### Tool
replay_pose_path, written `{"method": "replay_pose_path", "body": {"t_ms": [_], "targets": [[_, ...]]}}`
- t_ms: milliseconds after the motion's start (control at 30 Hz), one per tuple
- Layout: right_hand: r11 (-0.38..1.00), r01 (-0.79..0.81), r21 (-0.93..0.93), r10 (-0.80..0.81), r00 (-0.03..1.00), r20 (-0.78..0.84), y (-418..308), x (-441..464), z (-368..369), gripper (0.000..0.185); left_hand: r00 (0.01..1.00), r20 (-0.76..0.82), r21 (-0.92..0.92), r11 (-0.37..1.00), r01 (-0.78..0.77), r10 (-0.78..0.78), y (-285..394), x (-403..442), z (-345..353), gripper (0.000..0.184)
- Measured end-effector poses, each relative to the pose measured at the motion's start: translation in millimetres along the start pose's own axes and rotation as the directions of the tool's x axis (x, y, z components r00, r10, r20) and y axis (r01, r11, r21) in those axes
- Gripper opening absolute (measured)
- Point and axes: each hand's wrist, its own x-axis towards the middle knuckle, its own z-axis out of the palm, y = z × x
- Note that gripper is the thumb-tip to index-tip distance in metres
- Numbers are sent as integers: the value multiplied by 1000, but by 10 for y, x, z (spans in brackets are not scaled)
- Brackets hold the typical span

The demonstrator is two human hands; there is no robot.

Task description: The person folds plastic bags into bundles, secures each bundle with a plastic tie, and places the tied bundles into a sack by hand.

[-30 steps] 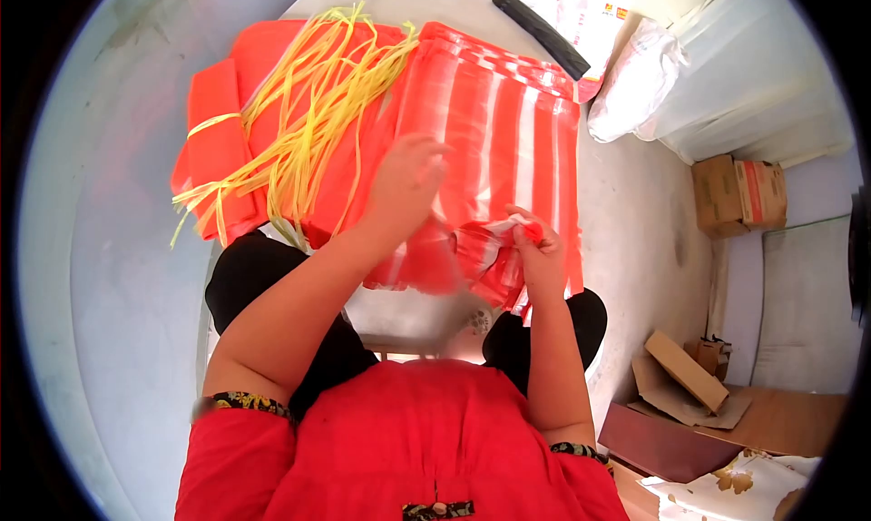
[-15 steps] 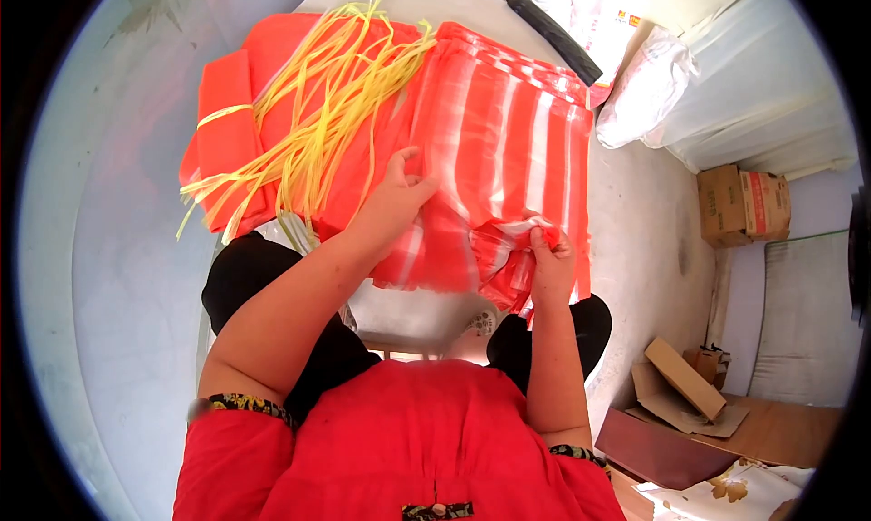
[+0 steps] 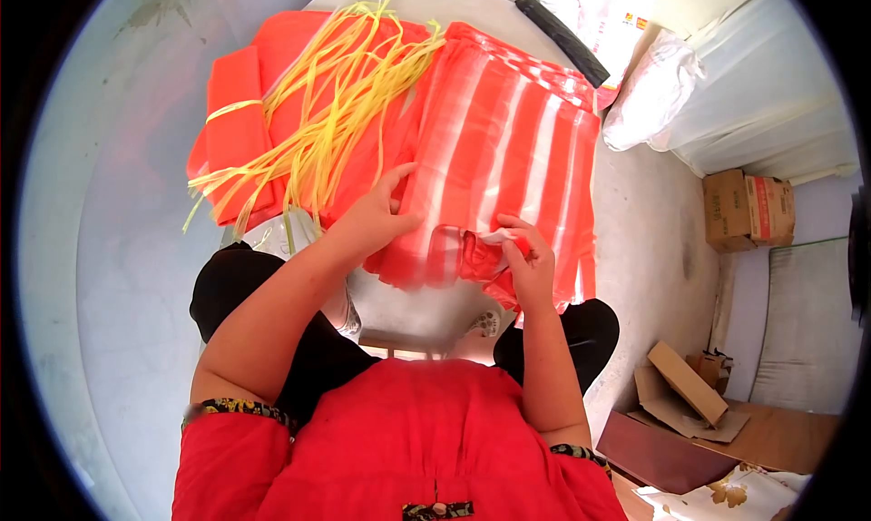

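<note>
A stack of thin red-and-white striped mesh bags (image 3: pixel 517 131) lies in front of me, partly over my knees. On its left side rests my left hand (image 3: pixel 386 217), thumb and fingers apart. Near the lower edge, my right hand (image 3: pixel 533 258) pinches the crumpled rim of the top striped bag, where a small whitish fold (image 3: pixel 494 237) shows. To the left are a plain red folded pile (image 3: pixel 304 58) and a red bundle (image 3: pixel 238 122) tied with a yellow strip. A loose bunch of yellow strips (image 3: pixel 336 131) lies across the pile.
A long black object (image 3: pixel 562 42) lies at the stack's far edge, beside white printed sacks (image 3: pixel 658 90). On the right stand a cardboard box (image 3: pixel 748 211) and flattened cardboard (image 3: pixel 685 394) on a brown surface. My knees (image 3: pixel 590 339) are under the stack's near edge.
My right hand has moved left and slightly up with the crumpled rim. My left hand has slid a little down and left along the stack. The view has shifted slightly.
</note>
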Motion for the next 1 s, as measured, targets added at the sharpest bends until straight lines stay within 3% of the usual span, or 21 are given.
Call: {"method": "replay_pose_path", "body": {"t_ms": [133,167,233,333,467,533,633,733,867,933,967,1000], "targets": [[973,118,-198,-116,993,24,-168,-61,59,30,995,95,52,998,37,-42,-35,-66,-120,71],[896,260,-360,-253,965,67,-175,-46,99,33,990,124,85,995,53,-63,-30,-68,-148,67],[607,499,-619,-477,851,218,-203,17,223,40,984,171,-2,999,51,-50,-171,27,-175,59],[462,598,-655,-515,782,350,-383,-1,557,46,981,180,-108,989,98,-78,-162,25,-157,50],[459,646,-610,-616,726,306,-228,34,899,35,984,156,-157,982,108,-84,-86,-4,-100,46],[482,685,-546,-657,695,292,-246,57,994,34,985,151,-103,989,103,-86,-173,47,-144,44],[340,811,-476,-706,554,441,-465,30,1001,32,980,165,-29,993,118,-112,-168,35,-189,40],[395,803,-446,-672,584,456,-468,-46,1028,30,987,104,49,991,121,-125,-17,-25,-169,34],[572,694,-436,-624,714,317,-528,-72,928,30,997,31,73,995,65,-67,15,1,-137,37],[699,577,-424,-547,812,204,-580,-73,812,27,993,-27,261,959,-108,119,-121,116,-146,37],[894,307,-325,-314,949,34,-633,-76,775,26,976,-41,355,916,-187,215,-188,164,-149,38],[985,10,-171,-27,995,-99,-699,-77,745,25,970,-34,466,862,-199,242,-122,141,-126,36]]}}
